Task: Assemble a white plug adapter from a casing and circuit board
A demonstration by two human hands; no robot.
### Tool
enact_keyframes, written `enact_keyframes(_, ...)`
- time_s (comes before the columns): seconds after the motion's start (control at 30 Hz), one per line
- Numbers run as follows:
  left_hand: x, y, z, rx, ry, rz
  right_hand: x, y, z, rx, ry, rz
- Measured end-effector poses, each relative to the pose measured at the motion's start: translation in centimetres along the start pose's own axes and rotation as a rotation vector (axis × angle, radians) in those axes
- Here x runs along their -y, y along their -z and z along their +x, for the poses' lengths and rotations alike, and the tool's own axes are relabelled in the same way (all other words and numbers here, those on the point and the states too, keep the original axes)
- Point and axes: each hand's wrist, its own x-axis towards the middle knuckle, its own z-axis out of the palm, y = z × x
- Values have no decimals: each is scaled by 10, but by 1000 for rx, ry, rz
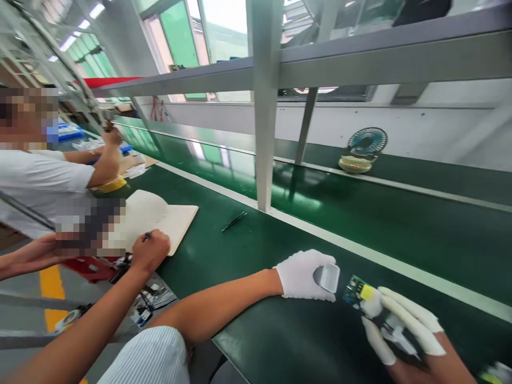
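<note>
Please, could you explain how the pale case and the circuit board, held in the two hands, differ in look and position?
The pale case is plain whitish grey; the circuit board is green with a bright yellow block. The case looks smooth, while the board carries several parts. The case is in the left hand; the board is in the right hand. Both are held over the green table.
</note>
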Motion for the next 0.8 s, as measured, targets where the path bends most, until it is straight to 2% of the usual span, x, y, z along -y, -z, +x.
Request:
enact_keyframes(0.03,2,-3,0,-9,-5,7,2,1,1,29,30,-1)
enact_keyframes(0.13,12,-13,1,-39,-44,6,6,1,3,11,111,-16)
enact_keyframes(0.4,25,-26,-1,-89,-189,57,17,0,8,65,186,-7)
enact_keyframes(0.6,19,-22,3,-134,-363,108,16,-1,7,102,189,-13)
enact_keyframes(0.8,8,-17,6,-92,-372,161,16,-2,7,121,175,-15)
